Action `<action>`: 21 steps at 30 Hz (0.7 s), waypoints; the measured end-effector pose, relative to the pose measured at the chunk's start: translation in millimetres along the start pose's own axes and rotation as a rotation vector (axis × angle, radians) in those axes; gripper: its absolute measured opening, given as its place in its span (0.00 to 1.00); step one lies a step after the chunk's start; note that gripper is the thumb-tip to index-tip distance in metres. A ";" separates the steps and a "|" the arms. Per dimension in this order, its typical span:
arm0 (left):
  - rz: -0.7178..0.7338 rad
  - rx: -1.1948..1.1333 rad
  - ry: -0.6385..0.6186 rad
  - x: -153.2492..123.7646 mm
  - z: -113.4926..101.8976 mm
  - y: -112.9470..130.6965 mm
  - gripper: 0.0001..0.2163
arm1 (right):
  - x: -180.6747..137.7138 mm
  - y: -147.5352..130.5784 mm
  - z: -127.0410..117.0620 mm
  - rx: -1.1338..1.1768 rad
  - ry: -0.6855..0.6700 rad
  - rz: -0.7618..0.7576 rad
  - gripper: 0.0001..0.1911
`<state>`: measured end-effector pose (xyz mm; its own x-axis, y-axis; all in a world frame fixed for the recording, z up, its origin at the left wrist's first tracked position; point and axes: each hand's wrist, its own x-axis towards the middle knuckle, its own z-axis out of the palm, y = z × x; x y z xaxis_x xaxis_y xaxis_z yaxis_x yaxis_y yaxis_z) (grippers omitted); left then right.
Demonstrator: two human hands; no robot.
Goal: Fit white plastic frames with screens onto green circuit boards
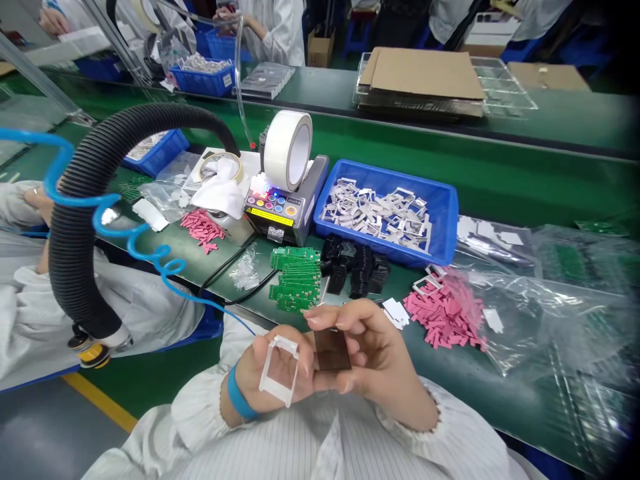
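Note:
My left hand [260,373] is closed round a small white square frame [280,370], held upright near my chest. A blue band sits on that wrist. My right hand [367,357] pinches a dark flat square piece [333,350] between thumb and fingers, right beside the frame. Both hands touch each other just in front of the green bench edge. A stack of green circuit boards [296,279] and a pile of black parts [356,267] lie on the bench just beyond my hands.
A blue bin [450,227] of white frames stands behind. Pink strips [447,313] lie right, more pink strips [203,229] left. A tape dispenser [285,200] carries a white roll. A black ribbed hose [80,220] and blue coiled tube [135,243] hang left. Clear bags [565,313] cover the right. Other people work nearby.

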<state>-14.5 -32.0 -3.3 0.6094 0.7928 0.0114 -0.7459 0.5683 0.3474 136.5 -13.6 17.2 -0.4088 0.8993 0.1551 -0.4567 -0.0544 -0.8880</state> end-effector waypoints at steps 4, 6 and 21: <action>0.017 0.021 0.035 0.9 6.2 0.5 0.19 | -1.2 4.8 -0.8 -0.006 -0.017 -0.035 0.19; 0.004 0.045 0.056 1.2 10.5 3.8 0.19 | -2.0 2.6 -3.4 -0.077 -0.028 -0.042 0.21; 0.122 0.699 -0.003 -3.5 10.5 14.5 0.18 | -7.6 -32.7 -2.6 -1.063 0.177 -0.333 0.21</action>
<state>-24.6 -28.8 11.6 0.5335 0.8409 0.0909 -0.4627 0.2003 0.8636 156.5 -17.6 44.0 -0.2361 0.8535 0.4646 0.4175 0.5208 -0.7446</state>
